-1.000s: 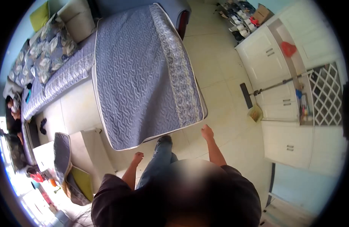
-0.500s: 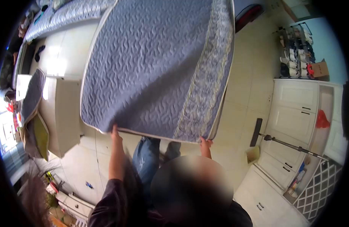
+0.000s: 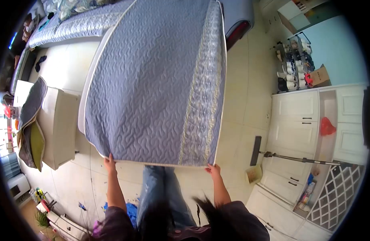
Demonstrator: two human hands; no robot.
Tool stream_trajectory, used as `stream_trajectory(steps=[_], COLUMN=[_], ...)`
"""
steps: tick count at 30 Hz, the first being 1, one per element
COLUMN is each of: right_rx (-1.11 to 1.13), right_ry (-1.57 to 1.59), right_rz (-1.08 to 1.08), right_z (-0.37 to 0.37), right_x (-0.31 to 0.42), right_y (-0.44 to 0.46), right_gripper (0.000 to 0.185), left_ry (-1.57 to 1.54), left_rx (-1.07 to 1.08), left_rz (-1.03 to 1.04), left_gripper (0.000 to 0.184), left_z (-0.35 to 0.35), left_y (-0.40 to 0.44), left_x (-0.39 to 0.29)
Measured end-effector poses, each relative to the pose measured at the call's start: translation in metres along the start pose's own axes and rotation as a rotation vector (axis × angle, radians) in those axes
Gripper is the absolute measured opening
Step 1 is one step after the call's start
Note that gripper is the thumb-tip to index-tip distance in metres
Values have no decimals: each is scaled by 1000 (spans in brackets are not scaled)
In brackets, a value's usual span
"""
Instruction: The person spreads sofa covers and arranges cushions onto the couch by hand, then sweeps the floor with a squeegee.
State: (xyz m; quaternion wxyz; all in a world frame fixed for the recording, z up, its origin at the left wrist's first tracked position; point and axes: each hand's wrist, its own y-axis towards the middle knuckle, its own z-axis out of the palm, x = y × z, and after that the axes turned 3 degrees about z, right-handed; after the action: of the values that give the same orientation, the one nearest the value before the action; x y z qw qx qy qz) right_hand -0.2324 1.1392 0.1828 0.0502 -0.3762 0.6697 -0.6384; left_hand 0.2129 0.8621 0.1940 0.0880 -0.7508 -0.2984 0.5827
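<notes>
A grey-blue quilted sofa cover with a pale edging and a lacy patterned band along its right side stretches out in front of me. Its near left corner is pinched in my left hand, fingers closed on the edging. My right hand grips the near right corner at the end of the lacy band. Between the hands the near edge hangs nearly straight and taut above my legs. Part of a light grey padded piece shows beneath the cover's left side; the rest of it is hidden.
To the left stand a pale box-shaped table with a draped cover and, farther back, a sofa. On the right are white cabinets, a long-handled floor sweeper, a small bin and a shoe rack.
Both hands have drawn apart, pulling the near edge straighter. The deep diagonal fold across the cover has flattened out. My view has shifted, and a dark blurred shape no longer covers my legs.
</notes>
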Motion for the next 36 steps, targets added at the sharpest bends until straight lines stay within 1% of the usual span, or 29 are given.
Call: stream_trajectory(steps=[3, 4, 5, 6, 7, 8, 9, 10, 11, 12, 13, 14, 15, 16, 17, 18, 20, 21, 22, 23, 26, 29, 30, 31, 32, 33, 34, 35, 36], right_rx=[28, 44, -14, -76, -74, -189, -304, -220, -138, -84, 59, 163, 259, 252, 247, 245, 217, 142, 196, 134, 71, 123, 178, 294, 412, 419, 443, 460, 251], right_ry=[70, 65, 60, 53, 47, -150, -345, -382, -418, -719, -846, -811, -808, -858, -828, -798, -769, -829, -772, -677, -426, -476, -481, -548, -615, -620, -383, -144, -76], right_rz=[51, 54, 80, 106, 113, 135, 147, 91, 26, 50, 59, -125, -150, -98, -71, -37, -154, -164, -78, -42, 26, 126, 148, 134, 116, 107, 1, -110, 43], right_z=[11, 19, 22, 25, 27, 27, 26, 26, 23, 25, 21, 15, 11, 11, 6, -2, -26, -38, -52, -63, -110, -164, -185, -207, -230, -255, -284, -307, -329], right_x=[-12, -15, -20, -26, -34, -47, -56, -66, -75, -73, -76, -81, -80, -75, -74, -72, -69, -64, -52, -37, -7, 27, 42, 59, 78, 98, 115, 142, 169], right_y=[11, 16, 25, 32, 36, 39, 37, 23, 9, -3, -17, -38, -58, -77, -87, -96, -102, -103, -104, -111, -100, -72, -64, -53, -38, -31, -29, -29, -25], right_gripper=[16, 16, 16, 17, 17, 17, 18, 19, 21, 16, 14, 14, 19, 15, 16, 17, 19, 19, 21, 19, 23, 22, 22, 24, 27, 27, 27, 28, 28], left_ry=[25, 26, 26, 25, 127, 224, 497, 771, 882, 1019, 539, 723, 692, 663, 666, 677, 704, 720, 764, 642, 648, 683, 661, 724, 718, 773, 831, 885, 874], left_rx=[-77, -74, -68, -79, -90, -90, 28, 114, 325, 631, 679, 752, 798, 842, 842, 858, 887, 897, 966, 862, 783, 757, 749, 815, 805, 852, 903, 994, 995], left_rz=[-21, -96, -180, -186, -293, -402, -299, -177, -91, 228, -3, -81, -210, -342, -324, -194, 35, 141, 328, -39, 146, 221, 251, 146, 144, 226, 311, 224, 240], left_gripper=[23, 22, 22, 22, 22, 23, 22, 22, 21, 16, 13, 13, 14, 15, 15, 15, 16, 17, 18, 20, 22, 22, 22, 21, 21, 21, 20, 19, 19], left_z=[-6, -8, -11, -15, -21, -27, -48, -68, -61, -61, -74, -60, -56, -57, -49, -35, -10, -10, 6, 29, 98, 174, 204, 233, 263, 296, 326, 358, 397], left_y=[14, 21, 24, 21, 14, 8, 20, 31, -4, -34, -31, -65, -78, -89, -88, -92, -118, -130, -125, -144, -160, -197, -217, -236, -255, -266, -274, -281, -280], left_x=[18, 25, 33, 38, 43, 47, 102, 155, 119, 97, 157, 119, 118, 126, 115, 99, 69, 59, 63, 21, -5, -36, -53, -71, -69, -68, -69, -67, -70])
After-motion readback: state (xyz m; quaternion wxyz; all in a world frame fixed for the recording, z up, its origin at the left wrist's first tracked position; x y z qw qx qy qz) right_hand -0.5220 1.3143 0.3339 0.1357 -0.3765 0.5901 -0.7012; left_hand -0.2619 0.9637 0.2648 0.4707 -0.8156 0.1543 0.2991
